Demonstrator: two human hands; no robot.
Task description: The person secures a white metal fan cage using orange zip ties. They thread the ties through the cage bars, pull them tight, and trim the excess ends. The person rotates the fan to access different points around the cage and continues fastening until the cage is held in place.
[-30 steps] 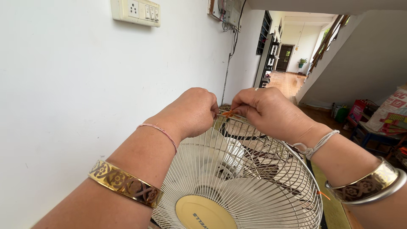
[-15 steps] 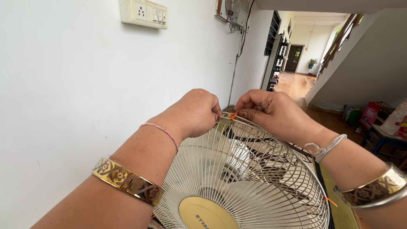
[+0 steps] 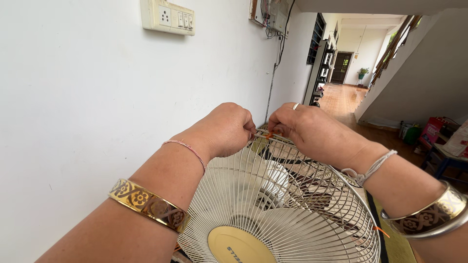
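Note:
A cream wire fan guard (image 3: 292, 214) with a round yellowish centre cap (image 3: 239, 246) tilts up in front of me. My left hand (image 3: 222, 129) and my right hand (image 3: 302, 127) meet at the guard's top rim. Both pinch a small orange tie (image 3: 268, 135) that sits on the rim between the fingertips. White fan blades (image 3: 273, 178) show behind the wires. Each forearm wears a gold bangle, and thin string bracelets circle both wrists.
A white wall (image 3: 87, 112) runs close on the left, with a switch and socket plate (image 3: 166, 17) high up. A cable (image 3: 269, 87) hangs down the wall behind the hands. A corridor (image 3: 343, 95) opens beyond; bags and a blue stool (image 3: 446, 156) sit at right.
Both hands have stayed pinched at the top rim of the guard. The view has shifted a little; the hands sit slightly lower and more to the centre.

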